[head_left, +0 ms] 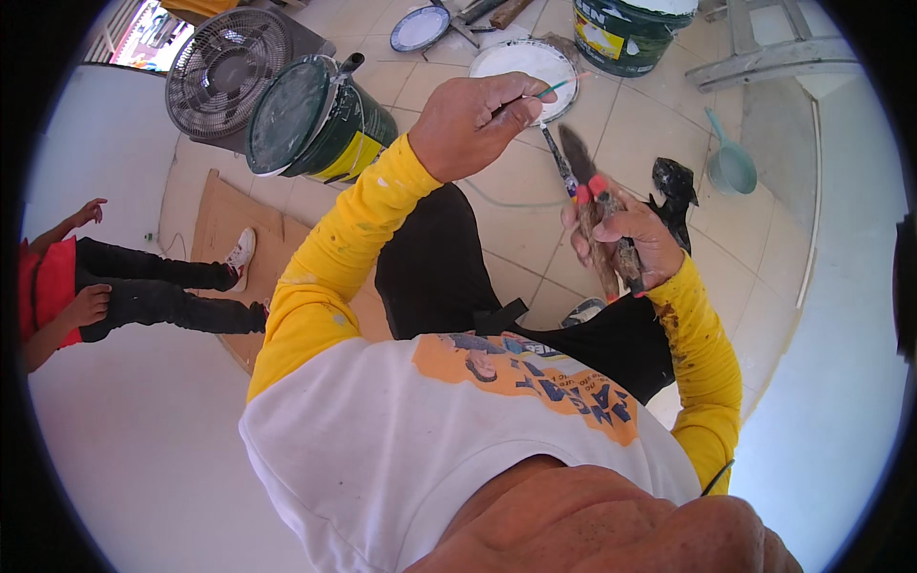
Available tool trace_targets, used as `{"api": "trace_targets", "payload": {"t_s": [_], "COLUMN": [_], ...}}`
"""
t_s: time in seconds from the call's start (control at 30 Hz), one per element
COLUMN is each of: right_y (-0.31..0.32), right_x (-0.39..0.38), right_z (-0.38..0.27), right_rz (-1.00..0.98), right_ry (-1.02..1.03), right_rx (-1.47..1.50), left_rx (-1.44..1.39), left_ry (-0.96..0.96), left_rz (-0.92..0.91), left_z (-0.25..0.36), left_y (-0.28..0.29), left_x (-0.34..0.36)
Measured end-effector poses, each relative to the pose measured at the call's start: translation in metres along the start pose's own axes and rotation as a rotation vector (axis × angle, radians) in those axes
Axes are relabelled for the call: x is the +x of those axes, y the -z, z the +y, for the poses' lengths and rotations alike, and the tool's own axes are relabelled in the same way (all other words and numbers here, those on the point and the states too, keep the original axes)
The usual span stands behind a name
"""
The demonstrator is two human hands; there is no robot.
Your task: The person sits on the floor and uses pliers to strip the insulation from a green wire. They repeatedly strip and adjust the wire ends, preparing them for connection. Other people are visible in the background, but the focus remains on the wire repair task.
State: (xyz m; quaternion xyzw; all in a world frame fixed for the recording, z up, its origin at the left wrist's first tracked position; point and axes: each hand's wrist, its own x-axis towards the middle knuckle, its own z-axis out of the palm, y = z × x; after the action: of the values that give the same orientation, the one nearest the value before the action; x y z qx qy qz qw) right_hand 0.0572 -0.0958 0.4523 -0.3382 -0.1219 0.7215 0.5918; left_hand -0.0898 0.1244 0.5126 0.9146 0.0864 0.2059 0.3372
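My left hand (473, 129) is raised in front, with thumb and forefinger pinched on a thin green strand (549, 92); its far end looks pinkish. My right hand (642, 234) is closed round two worn hand tools side by side. One is a knife with a broad dark blade (577, 153). The other is a narrower tool (557, 158) with a bluish, paint-smeared shaft. Their rough handles stick out below the fingers, and red patches show near the blades. Beyond the hands a round white paint-covered lid (525, 72) lies on the floor, partly hidden by my left hand.
A lidded dark green bucket (296, 115) and a fan (229, 72) stand far left. Another bucket (626, 38) stands at the back. Right are a light green dipper (733, 167), a black plastic bag (674, 186) and a ladder (764, 57). Another person (86, 282) is at left, by flattened cardboard (224, 220).
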Motion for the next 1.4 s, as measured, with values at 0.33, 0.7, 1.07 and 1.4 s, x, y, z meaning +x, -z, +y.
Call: {"api": "trace_targets", "payload": {"t_s": [0.33, 0.7, 1.07, 1.4], "right_y": [0.039, -0.036, 0.004, 0.025], "right_x": [0.049, 0.051, 0.073, 0.089], "right_z": [-0.053, -0.106, -0.065, -0.055], "right_rz": [0.255, 0.357, 0.211, 0.251], "right_ry": [0.133, 1.381, 0.4, 0.285], "right_rx": [-0.144, -0.999, -0.317, -0.433], "left_rx": [-0.134, -0.38, -0.398, -0.352], "left_ry": [0.116, 0.194, 0.25, 0.396], "left_rz": [0.141, 0.258, 0.347, 0.147], "left_z": [-0.014, -0.016, -0.016, -0.08], "left_y": [-0.035, -0.03, -0.011, -0.124], "left_x": [-0.007, -0.01, -0.005, -0.034]}}
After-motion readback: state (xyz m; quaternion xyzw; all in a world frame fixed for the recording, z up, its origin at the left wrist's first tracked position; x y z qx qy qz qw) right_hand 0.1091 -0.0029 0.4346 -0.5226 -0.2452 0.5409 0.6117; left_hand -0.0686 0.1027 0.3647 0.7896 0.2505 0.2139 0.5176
